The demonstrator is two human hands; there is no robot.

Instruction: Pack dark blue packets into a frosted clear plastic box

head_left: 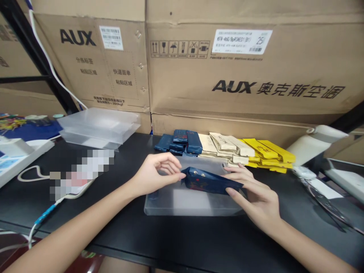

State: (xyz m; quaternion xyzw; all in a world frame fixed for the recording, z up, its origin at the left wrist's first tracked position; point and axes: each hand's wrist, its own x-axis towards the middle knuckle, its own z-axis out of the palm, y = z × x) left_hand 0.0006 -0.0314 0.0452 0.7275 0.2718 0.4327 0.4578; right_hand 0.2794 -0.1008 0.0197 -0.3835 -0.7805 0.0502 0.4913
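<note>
One blue packet (209, 183) is lying sideways over clear plastic (162, 206), the left hand (157, 171) pinching its left tip, the right hand (260, 197), half open, gripping its right end.

left hand (153, 171) and right hand (263, 201) face each other, fingers (168, 159) bent.

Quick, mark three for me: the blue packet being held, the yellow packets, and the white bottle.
Blue packet (209, 183): head view, middle of its printed side.
Yellow packets (267, 152): head view, top of the pile.
White bottle (307, 146): head view, its body, below the lid.
</note>
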